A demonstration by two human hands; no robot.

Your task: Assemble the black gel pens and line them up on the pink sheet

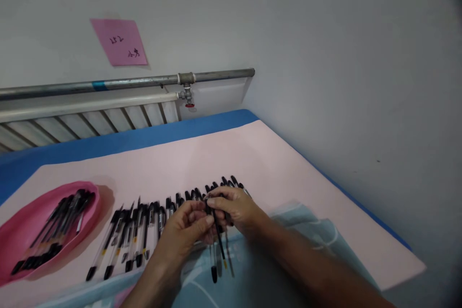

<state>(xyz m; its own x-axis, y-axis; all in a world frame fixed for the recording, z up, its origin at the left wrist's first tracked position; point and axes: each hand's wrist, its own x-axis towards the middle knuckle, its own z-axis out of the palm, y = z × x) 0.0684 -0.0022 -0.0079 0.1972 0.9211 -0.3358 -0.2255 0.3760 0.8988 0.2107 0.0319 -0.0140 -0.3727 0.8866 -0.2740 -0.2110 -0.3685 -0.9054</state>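
Observation:
Near the front edge of the pink sheet, my two hands are close together with their fingertips nearly touching. My left hand (187, 226) is closed in a pinch around a clear pen barrel (212, 255), whose black end hangs downward. Thumb and fingers of my right hand (234, 207) pinch the upper part of a thin black pen refill (220, 238) with a yellowish lower end. The fingers hide the upper ends of both parts. Behind and left of my hands, pens and pen parts (135, 236) lie in a long row, some partly covered by my hands.
A pink oval basin (90, 202) at the left holds a bundle of black-capped pens (65, 224). Pale blue patterned cloth (303, 221) lies at the front edge. Behind the blue table edge (144, 137) are a radiator (90, 122) and metal pipe (140, 83); a wall rises at right.

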